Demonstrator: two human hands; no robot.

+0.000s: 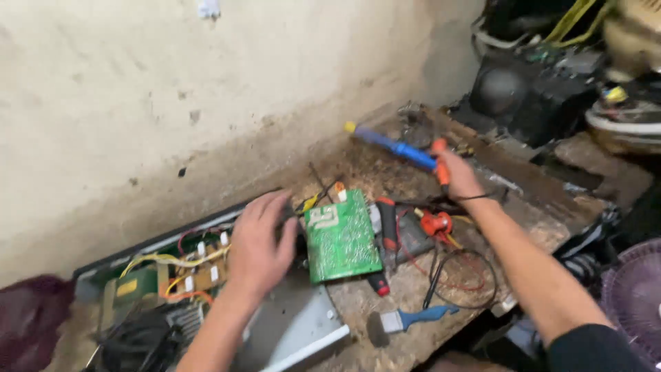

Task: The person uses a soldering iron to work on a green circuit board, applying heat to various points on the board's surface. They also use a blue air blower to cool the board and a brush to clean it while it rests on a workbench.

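Observation:
My right hand (458, 176) reaches to the back of the workbench and grips a blue soldering tool with an orange collar (399, 147), which lies angled toward the wall. My left hand (258, 241) rests with fingers spread on the edge of an open device chassis (303, 331), just left of a green circuit board (342, 235) that stands tilted up. Yellow, red and white wires (175, 260) run through the chassis below the left hand.
A red-and-black screwdriver (387, 227), red and black test leads (454, 269) and a blue-handled brush (413, 320) lie on the worn wooden bench. A stained wall stands behind. Dark electronic parts (530, 89) pile at the back right; a purple fan grille (633, 296) is at right.

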